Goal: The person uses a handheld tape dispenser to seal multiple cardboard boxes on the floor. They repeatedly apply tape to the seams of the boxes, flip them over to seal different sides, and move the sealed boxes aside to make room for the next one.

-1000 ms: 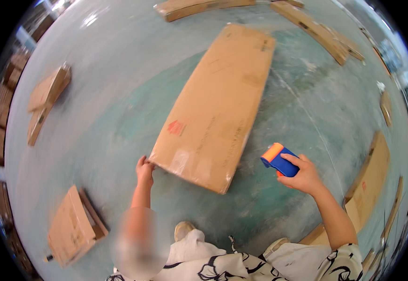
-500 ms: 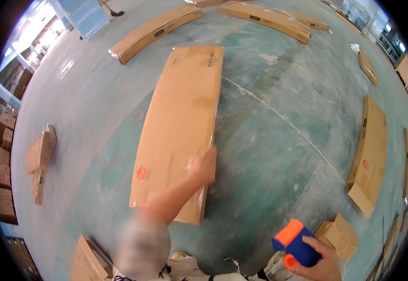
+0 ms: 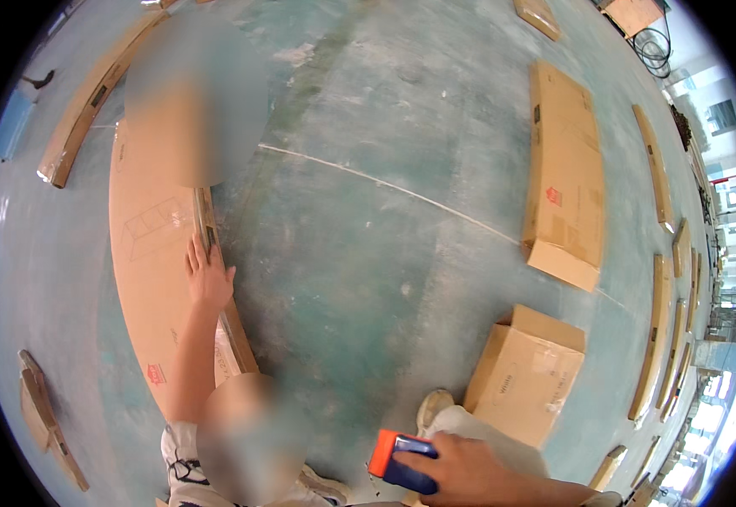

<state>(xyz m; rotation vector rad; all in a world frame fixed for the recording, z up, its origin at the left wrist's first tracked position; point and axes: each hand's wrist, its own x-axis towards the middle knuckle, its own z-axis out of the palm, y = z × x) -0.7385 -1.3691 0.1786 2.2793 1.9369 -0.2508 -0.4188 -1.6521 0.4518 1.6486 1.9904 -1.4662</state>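
Note:
A long flat cardboard box [image 3: 158, 279] lies on the floor at my left, with a line drawing and a red mark on its top. Along its right edge rests my left hand [image 3: 209, 275], fingers stretched out. My right hand [image 3: 457, 463] is closed round a dark-blue and orange hand-sized block-shaped tool [image 3: 403, 460], held low near my legs; its exact kind is not clear. Blurred patches hide the far part of the box and a spot near my left forearm.
An upright carton [image 3: 524, 372] stands right of my shoe [image 3: 436, 410]. Beyond it lies another long box [image 3: 564, 169] with an end flap out. Several narrow boxes [image 3: 654, 338] line the far right. At the left are a long box [image 3: 102, 97] and cardboard pieces [image 3: 47, 418].
The view has swung to the right. My left hand has gone from a bent grip at the box's edge to lying with fingers extended. The right hand still holds the blue-and-orange tool, now turned.

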